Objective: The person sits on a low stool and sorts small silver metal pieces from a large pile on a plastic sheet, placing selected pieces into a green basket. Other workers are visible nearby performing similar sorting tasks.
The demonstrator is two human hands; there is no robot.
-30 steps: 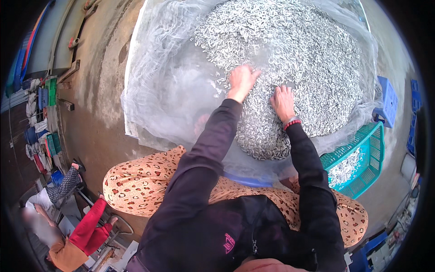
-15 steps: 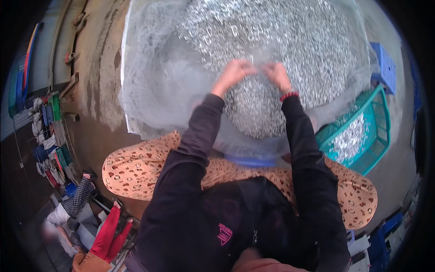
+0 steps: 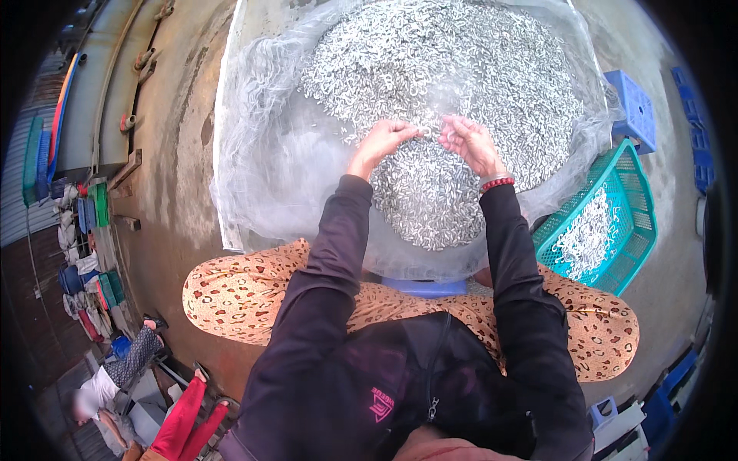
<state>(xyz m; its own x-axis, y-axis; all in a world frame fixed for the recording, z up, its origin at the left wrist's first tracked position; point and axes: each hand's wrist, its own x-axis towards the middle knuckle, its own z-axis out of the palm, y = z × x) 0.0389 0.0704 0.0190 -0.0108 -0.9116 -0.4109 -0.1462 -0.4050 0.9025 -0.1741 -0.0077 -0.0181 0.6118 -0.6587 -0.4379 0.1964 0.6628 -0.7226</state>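
A broad heap of small, slim, silvery fish (image 3: pixel 523 100) lies on a pale fine-mesh net (image 3: pixel 269 177) in front of me, and a smaller mound of the same fish (image 3: pixel 430 200) is nearer to me. Above the place where the two meet, my left hand (image 3: pixel 382 143) pinches a small silvery fish at its fingertips. Just to its right, my right hand (image 3: pixel 473 144), with a red bead bracelet at the wrist, has its fingers drawn together; what they hold is too small to make out. The fingertips of both hands are close but apart.
A green plastic basket (image 3: pixel 638 219) with some whitish fish stands on the wet floor at right. Behind it is a blue plastic stool or crate (image 3: pixel 634 111). Something blue (image 3: pixel 427 288) shows beneath the net's near edge. Other people sit at lower left, near stacked crates.
Both hands stay over the heap, and the right hand's fingers have turned more inward. The whole view has shifted slightly, and the picture is sharper.
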